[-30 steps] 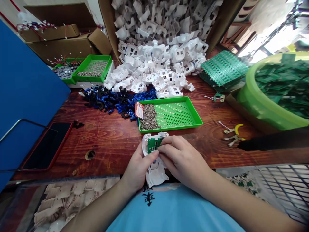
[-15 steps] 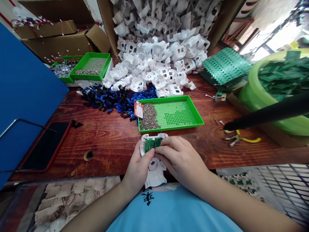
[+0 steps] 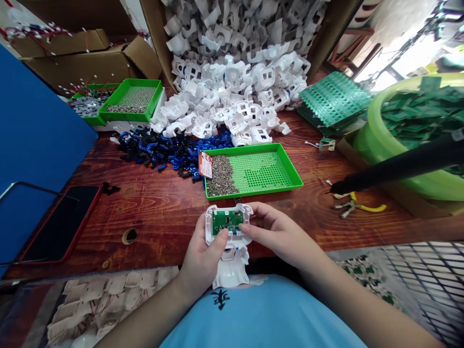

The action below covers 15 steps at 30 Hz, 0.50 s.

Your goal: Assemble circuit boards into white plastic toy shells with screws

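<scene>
A white plastic housing (image 3: 209,226) with a green circuit board (image 3: 222,220) lying in it is held between my hands at the table's front edge. My left hand (image 3: 205,251) grips the housing's left side, its thumb on the board's lower edge. On the right side, my right hand (image 3: 270,232) has its thumb on the board's lower right corner and its fingers behind the housing. A second white piece (image 3: 232,270) hangs below, against the blue shirt. Just beyond the hands is a green tray (image 3: 270,192) with small metal screws (image 3: 220,176) at its left end.
White housings (image 3: 235,77) are heaped at the back, with blue and black parts (image 3: 159,150) before them. A phone (image 3: 60,224) lies left. Yellow-handled pliers (image 3: 357,207), a black rod (image 3: 395,166), stacked green panels (image 3: 333,101) and a tub of boards (image 3: 375,123) stand right.
My right hand's fingers have moved off the board to the housing's right side, so more of the board shows. The view has shifted slightly.
</scene>
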Tool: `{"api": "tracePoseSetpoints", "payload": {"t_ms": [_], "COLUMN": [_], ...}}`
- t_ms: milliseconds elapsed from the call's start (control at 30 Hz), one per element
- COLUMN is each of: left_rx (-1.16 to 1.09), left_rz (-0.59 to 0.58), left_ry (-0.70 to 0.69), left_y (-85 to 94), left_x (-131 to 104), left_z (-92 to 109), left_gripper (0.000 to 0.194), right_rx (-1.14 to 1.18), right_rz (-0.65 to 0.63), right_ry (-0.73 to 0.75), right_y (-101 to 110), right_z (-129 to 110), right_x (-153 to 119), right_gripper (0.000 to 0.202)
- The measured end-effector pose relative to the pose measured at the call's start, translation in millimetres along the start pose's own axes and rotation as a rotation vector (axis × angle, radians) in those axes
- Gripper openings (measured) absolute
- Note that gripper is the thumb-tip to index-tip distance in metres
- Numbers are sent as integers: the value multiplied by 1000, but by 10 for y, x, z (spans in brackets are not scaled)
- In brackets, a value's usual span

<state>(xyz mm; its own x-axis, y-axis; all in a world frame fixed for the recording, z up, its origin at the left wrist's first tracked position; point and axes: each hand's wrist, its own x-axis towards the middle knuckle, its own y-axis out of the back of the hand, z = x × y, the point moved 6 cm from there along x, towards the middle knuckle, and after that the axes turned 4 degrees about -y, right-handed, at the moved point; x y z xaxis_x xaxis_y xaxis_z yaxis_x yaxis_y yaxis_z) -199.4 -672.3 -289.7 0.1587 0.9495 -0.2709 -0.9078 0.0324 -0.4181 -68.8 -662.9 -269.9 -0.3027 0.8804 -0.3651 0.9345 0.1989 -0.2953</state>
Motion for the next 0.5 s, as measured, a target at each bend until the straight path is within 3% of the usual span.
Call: {"api": "tracePoseSetpoints", "payload": {"t_ms": [167,500], "left_rx": [39,88], "left_rz": [-11,-15], "left_ry": [-14,-36], "left_y": [26,28], "left_x": [-14,-29], "left_z": [6,140], "left_gripper": [34,30], "right_rx": [114,65], "right_rz": [-15,24], "right_ry": [-57,-39], "right_y": [-14,-24], "right_z": [5,8], "right_x": [40,28], "right_gripper": [23,29]}}
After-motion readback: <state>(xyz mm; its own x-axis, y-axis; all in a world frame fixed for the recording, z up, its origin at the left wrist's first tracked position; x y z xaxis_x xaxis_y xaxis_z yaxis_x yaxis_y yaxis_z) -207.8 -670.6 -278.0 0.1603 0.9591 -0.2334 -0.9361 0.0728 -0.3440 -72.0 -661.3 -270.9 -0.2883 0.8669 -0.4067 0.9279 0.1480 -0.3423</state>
